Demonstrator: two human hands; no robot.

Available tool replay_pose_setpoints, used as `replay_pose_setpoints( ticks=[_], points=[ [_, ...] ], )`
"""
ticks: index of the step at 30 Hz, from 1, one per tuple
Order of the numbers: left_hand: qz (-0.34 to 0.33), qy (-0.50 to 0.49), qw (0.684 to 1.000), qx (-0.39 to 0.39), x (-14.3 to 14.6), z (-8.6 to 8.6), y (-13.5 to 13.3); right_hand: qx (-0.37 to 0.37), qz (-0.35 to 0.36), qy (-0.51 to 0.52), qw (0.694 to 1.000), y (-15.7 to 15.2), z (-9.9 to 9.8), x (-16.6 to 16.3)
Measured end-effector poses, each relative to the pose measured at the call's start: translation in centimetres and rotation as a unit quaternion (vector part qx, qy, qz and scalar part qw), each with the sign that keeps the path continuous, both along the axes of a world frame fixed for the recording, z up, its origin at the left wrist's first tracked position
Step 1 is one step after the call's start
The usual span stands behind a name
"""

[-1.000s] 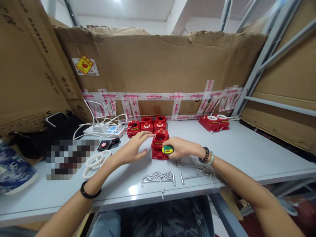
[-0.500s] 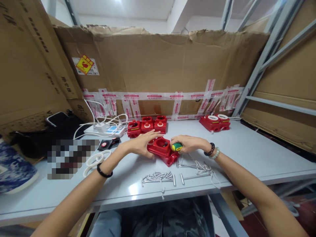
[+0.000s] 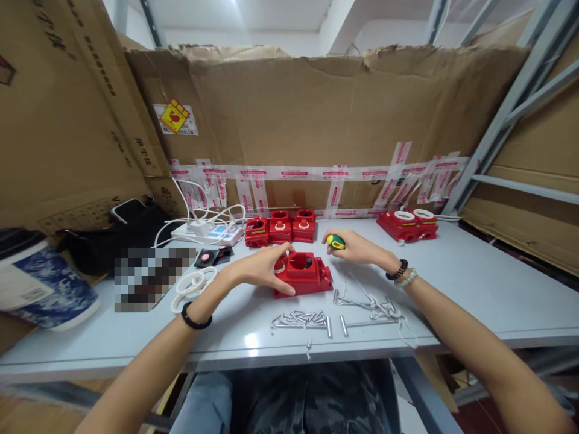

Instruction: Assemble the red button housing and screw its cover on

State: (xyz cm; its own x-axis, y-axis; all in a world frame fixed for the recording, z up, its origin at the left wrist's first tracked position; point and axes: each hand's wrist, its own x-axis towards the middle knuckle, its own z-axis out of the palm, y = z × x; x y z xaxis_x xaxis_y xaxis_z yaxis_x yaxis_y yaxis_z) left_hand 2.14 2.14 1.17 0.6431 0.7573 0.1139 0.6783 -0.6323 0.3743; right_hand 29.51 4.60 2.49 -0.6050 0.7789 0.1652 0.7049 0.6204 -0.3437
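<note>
Cardboard [image 3: 325, 114] walls off the back of a pale table [image 3: 488, 289] where someone sits working. Their left hand [image 3: 262, 271] spans a red housing [image 3: 307, 276], thumb on its near edge and fingers over the far one, a light clamp that I'd say keeps it flat and stops it sliding. The right hand [image 3: 359, 248], just right of the housing and apart from it, is closed round a screwdriver [image 3: 335, 242]. Only the green-and-yellow butt shows, so I cannot tell where the tip points. Screws [image 3: 301, 317] lie heaped just nearer than both hands, within easy reach, with wire pieces [image 3: 371, 304] by the right wrist. Beyond the left fingers stand three more red units [image 3: 280, 228], and white rings [image 3: 192, 283] lie left of that wrist.
</note>
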Motion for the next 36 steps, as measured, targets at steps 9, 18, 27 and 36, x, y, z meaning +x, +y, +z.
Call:
replay_pose_setpoints(
  ticks=[9, 18, 27, 36],
  points=[
    [0.021, -0.109, 0.994, 0.01, -0.2, 1.3, -0.5, -0.023, -0.122, -0.163, 0.979, 0.4, -2.2, 0.7],
    [0.025, -0.212, 0.975, 0.053, 0.9, 1.0, -0.8, -0.021, -0.102, -0.135, 0.985, -0.8, -0.7, 0.4],
    [0.028, -0.285, 0.958, 0.027, 3.9, 1.0, -2.4, -0.116, 0.14, 0.365, 0.913, -3.8, 1.1, -3.0],
    [0.01, -0.167, 0.97, 0.177, 1.9, 0.9, -5.5, -0.035, 0.002, 0.464, 0.885, -4.3, 2.3, -1.6]
  ],
)
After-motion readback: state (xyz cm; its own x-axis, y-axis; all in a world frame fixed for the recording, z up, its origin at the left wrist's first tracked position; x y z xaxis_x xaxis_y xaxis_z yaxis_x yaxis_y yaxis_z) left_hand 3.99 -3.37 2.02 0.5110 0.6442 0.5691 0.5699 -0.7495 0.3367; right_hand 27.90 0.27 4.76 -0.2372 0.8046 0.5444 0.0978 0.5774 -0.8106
